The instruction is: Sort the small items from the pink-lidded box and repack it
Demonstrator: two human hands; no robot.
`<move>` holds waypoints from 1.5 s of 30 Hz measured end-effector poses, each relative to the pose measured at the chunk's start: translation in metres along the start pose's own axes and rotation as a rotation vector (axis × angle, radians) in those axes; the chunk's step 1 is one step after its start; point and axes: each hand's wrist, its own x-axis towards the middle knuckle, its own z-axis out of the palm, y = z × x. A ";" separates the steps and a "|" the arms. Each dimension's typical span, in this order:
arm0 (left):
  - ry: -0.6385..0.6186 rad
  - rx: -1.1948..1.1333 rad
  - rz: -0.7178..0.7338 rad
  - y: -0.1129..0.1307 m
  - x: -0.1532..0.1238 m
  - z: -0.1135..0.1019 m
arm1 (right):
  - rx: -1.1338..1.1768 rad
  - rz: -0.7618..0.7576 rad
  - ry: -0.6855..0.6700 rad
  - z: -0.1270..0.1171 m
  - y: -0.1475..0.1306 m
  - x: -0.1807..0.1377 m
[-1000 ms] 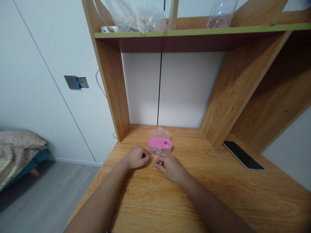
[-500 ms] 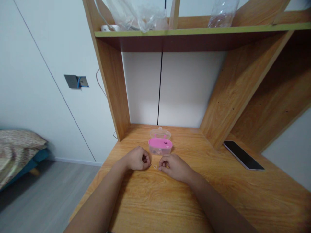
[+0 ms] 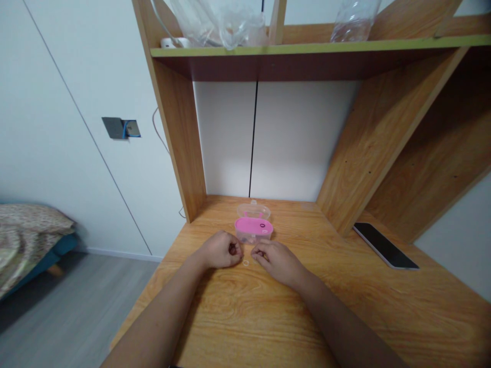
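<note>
My left hand (image 3: 222,250) rests on the wooden desk with its fingers curled and thumb and fingertips pinched together. Facing it from the right, my right hand (image 3: 276,261) is also closed in a pinch. Whatever either pinch holds is too small to make out. Between the fingertips, a small pale ring (image 3: 246,262) lies on the desk. Just behind the hands stands a small oval plastic box with a pink top tray (image 3: 248,225) and a see-through body. Its clear lid (image 3: 253,210) is tipped back. A dark ring (image 3: 262,225) lies on the pink tray.
A dark-screened tablet or phone (image 3: 385,246) lies at the right beside a slanted wooden panel. Overhead, the shelf (image 3: 299,49) carries a clear plastic bag (image 3: 218,25) and a clear bottle (image 3: 355,20). An upright board (image 3: 180,138) borders the desk's left side.
My left hand has shifted slightly to the right, closer to the small ring. My right hand's fingertips have lifted a little and drawn together. The box stays where it was.
</note>
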 end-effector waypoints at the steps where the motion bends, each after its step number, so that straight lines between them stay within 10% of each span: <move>1: 0.012 0.008 0.005 0.000 0.000 0.000 | 0.010 -0.006 -0.003 0.001 0.000 0.000; 17: -0.049 -0.098 0.090 0.007 -0.002 -0.002 | 0.078 -0.090 -0.029 0.010 -0.008 0.000; 45: 0.010 -0.491 0.014 0.022 -0.001 -0.004 | 0.194 -0.105 0.414 0.001 -0.008 0.000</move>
